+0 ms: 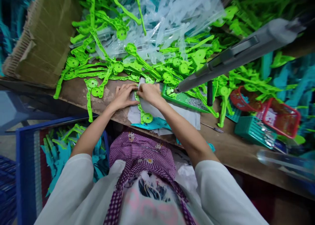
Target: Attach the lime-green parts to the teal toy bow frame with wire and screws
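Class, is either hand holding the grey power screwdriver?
No, the left hand and right hand are at a green plastic part, apart from the screwdriver.

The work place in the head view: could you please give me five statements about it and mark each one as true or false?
1. The left hand and the right hand are at a green part. True.
2. The right hand holds the grey tool. False: the grey tool is apart from both hands, its tip over the green basket.
3. The blue crate holds teal and green pieces. True.
4. The cardboard box is at the picture's right edge. False: it is on the left side.
5. The apron is plain yellow. False: it is purple and white checked.
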`<state>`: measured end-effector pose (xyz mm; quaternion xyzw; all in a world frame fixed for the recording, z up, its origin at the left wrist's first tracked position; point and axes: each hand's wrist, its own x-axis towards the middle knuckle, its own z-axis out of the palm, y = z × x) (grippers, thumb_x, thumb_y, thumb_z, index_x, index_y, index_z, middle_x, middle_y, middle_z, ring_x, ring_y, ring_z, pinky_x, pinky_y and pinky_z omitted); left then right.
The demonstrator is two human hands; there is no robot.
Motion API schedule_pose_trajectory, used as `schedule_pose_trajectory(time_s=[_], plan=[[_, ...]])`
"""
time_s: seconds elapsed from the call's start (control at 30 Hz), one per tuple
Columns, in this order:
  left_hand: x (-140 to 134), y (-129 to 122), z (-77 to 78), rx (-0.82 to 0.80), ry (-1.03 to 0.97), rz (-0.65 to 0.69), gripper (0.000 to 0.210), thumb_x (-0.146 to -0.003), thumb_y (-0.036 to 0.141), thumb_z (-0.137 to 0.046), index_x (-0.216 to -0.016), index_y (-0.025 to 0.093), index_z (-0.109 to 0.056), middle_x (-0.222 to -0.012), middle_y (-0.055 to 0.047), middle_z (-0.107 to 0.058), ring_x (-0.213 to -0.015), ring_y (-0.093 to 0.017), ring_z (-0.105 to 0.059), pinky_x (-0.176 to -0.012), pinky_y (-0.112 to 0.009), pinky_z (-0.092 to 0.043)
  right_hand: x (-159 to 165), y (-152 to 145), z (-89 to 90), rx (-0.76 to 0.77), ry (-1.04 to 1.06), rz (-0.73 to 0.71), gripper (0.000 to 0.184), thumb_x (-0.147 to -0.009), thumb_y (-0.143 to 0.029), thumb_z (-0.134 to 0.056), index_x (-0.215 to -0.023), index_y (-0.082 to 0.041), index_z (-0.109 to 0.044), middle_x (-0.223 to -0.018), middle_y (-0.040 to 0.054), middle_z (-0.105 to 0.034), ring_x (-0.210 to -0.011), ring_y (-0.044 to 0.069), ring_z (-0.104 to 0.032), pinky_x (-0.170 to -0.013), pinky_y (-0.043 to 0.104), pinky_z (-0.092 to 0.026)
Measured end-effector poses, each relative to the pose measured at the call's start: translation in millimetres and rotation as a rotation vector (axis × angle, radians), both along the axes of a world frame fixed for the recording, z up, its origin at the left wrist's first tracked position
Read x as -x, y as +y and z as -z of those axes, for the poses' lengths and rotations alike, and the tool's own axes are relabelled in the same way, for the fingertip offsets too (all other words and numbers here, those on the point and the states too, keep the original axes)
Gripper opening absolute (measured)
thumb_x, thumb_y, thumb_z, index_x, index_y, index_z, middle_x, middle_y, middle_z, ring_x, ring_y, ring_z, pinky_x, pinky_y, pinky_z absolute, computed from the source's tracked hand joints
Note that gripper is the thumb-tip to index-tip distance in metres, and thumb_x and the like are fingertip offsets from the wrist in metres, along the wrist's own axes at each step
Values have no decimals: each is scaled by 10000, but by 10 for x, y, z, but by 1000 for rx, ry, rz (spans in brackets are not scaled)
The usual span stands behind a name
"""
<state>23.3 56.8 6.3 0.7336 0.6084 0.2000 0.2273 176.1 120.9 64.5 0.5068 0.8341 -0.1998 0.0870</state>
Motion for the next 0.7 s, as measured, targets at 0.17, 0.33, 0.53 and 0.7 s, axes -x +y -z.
schedule_pose_trajectory(time_s=[0.17,0.33,0.53,0.7], plan=[[-6,1,-3,7,-7,-15,587,-769,535,-712,-1268,275,-545,-1462,-47,-505,-1286,-304,-446,-976,-415,-305,-234,-181,78,-72,247,91,221,-923,-318,-495,-958,-213,-687,-944,54,-752,-980,246,-642,-1026,482,-250],[-26,2,-31,26,-1,-30,546,-792,509,-690,-1264,275,-548,-1468,-47,-499,-1282,-303,-449,-993,-421,-306,-197,-327,242,-29,375,95,232,-936,-298,-476,-974,-196,-682,-970,66,-738,-959,230,-625,-924,401,-305],[59,6,-76,74,-24,63,533,-857,490,-618,-1335,285,-504,-1513,-53,-445,-1349,-303,-391,-1054,-459,-282,-232,-455,292,-140,310,-27,323,-989,-224,-366,-1079,-230,-676,-1120,80,-667,-1019,233,-588,-983,464,-232],[54,21,-77,62,-67,26,363,-978,392,-406,-1290,279,-553,-1478,-41,-494,-1333,-268,-421,-1065,-462,-280,-271,-484,287,-130,324,-65,343,-994,-204,-349,-1115,-247,-666,-1129,70,-646,-1036,223,-564,-964,446,-246]])
